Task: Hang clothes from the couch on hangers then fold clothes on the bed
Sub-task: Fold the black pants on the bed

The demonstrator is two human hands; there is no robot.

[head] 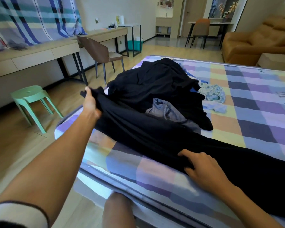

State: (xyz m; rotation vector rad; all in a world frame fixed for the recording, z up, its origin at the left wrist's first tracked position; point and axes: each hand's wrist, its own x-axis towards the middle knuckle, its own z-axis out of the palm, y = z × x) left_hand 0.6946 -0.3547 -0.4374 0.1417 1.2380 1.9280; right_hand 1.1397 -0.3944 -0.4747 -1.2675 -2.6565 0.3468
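Black garment stretched across the near corner of the bed, gripped at one end and pinned near the middle.

Left hand, fingers closed tight on the cloth's upper end, lifts it at ten o'clock; from there the long axis runs down toward four o'clock, passing beneath the right hand, whose spread fingers press flat on the fabric without closing round it. Beyond, at twelve o'clock, a dark pile of clothes and a grey garment lie on the checked sheet.
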